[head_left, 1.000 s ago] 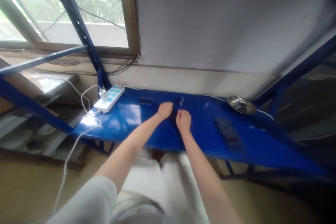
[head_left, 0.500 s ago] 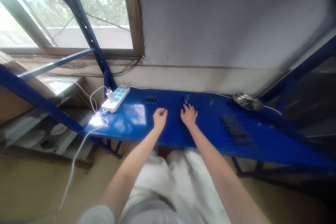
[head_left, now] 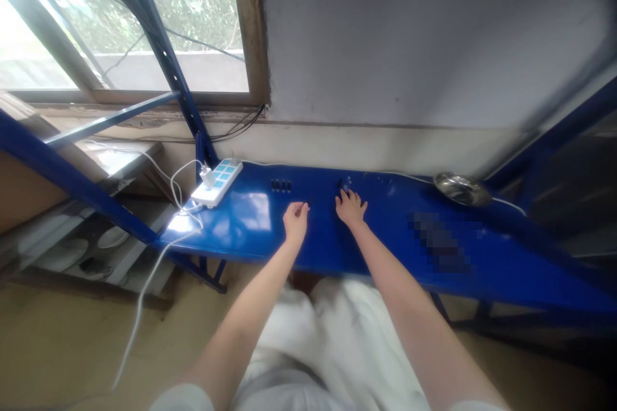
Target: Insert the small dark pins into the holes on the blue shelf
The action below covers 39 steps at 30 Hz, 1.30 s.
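Note:
My left hand (head_left: 295, 219) is closed in a pinch above the blue table (head_left: 318, 250). Something very small and dark seems to sit between thumb and fingertips, but its kind cannot be made out. Just beyond that hand, several small black cylinder-like pieces (head_left: 281, 186) stand in a row. My right hand (head_left: 351, 207) has its fingers spread, palm down, over the tabletop. Its fingertips reach toward a few small clear pieces (head_left: 348, 183) and a small black piece (head_left: 339, 183). Whether the fingertips touch them, I cannot tell.
A white power strip (head_left: 216, 183) with a plug and cords lies at the table's left end. A shiny metal bowl (head_left: 461, 189) stands at the back right. Nearer on the right is a blurred-out dark object (head_left: 441, 241). Blue frame posts (head_left: 166, 58) rise at both sides.
The whole view has shifted slightly. My right hand's fingers have edged closer to the small clear pieces. My left hand keeps its pinch in nearly the same place.

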Available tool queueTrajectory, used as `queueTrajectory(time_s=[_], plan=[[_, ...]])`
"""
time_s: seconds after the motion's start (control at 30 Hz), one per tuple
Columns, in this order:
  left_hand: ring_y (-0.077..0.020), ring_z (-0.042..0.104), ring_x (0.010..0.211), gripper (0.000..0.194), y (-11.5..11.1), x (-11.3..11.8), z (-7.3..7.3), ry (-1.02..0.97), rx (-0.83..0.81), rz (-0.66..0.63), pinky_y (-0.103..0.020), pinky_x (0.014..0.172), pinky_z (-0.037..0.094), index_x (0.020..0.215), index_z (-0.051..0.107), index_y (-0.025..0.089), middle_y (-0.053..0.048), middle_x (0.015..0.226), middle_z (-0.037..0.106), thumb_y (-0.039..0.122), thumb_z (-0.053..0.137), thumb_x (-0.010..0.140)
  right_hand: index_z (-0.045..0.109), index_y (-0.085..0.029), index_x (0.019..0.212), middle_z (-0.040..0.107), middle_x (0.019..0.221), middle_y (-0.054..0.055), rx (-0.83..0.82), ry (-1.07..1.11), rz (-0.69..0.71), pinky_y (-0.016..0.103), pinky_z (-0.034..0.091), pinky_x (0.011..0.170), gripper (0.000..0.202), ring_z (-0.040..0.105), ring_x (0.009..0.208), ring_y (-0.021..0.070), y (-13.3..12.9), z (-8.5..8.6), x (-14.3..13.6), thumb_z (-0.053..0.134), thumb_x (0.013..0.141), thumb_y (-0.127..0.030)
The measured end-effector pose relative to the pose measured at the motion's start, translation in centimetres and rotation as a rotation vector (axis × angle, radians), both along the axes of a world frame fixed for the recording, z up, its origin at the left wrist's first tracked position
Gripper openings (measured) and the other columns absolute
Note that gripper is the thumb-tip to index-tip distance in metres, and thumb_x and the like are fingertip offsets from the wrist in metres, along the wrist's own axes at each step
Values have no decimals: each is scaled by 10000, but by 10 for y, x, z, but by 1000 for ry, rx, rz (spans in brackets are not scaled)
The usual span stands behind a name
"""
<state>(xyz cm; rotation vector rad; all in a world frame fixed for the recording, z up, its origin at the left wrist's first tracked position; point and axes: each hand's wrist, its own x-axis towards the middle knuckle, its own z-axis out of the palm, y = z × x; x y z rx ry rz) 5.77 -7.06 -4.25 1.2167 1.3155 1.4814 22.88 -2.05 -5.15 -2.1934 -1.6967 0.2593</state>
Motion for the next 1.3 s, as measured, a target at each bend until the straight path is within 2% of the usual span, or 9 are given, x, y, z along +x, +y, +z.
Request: queueTrajectory(time_s=[0.17,0.3,0.43,0.53,0.7,1.03,1.13,1.3], plan=[[-150,600,779,235,-1,-1,2,29,-4,0,-303,746,469,898,602,161,-66,827,647,359,526,798,391,-192,1330,348,1392,119,46,22,12,610,114,1014,502,233,1302,298,2,-3,2,199,906,-378],[-141,597,736,217,0,0,1,11,-14,5,-288,711,474,891,599,154,-64,804,645,337,533,794,530,-182,1172,486,1254,143,213,52,52,598,198,974,439,373,1200,294,-4,-2,0,227,904,-353],[-127,592,694,207,1,0,0,-25,6,0,-273,687,475,896,604,154,-58,788,644,319,544,787,570,-156,929,597,935,134,478,197,144,447,391,828,358,528,906,248,-16,8,-10,304,881,-390],[-116,580,646,212,1,-1,0,-38,5,3,-268,666,476,895,610,152,-53,767,641,321,550,783,512,-166,912,585,838,96,579,439,147,341,435,704,313,543,756,197,-31,18,-22,318,874,-409],[-124,592,688,233,0,-1,1,-38,26,0,-269,678,483,928,614,152,-59,789,644,323,544,787,497,-192,866,582,780,44,503,630,171,281,428,656,272,539,688,160,-52,29,-36,365,855,-430],[-119,594,669,259,1,-1,-1,-64,20,2,-275,675,491,953,623,139,-63,776,651,320,550,783,502,-194,815,566,720,27,406,633,223,266,427,647,243,524,668,148,-54,38,-27,391,834,-410],[-131,611,700,262,1,-1,0,-62,25,-60,-288,696,496,954,635,140,-73,803,663,313,573,767,495,-194,771,552,675,3,366,651,271,257,418,634,216,515,636,132,-50,41,-22,425,819,-393],[-150,630,724,241,-1,0,4,-58,22,-160,-304,712,499,898,652,131,-86,812,678,299,620,728,495,-185,753,538,610,-22,201,713,374,241,401,560,188,481,524,102,-45,43,-21,458,799,-364]])
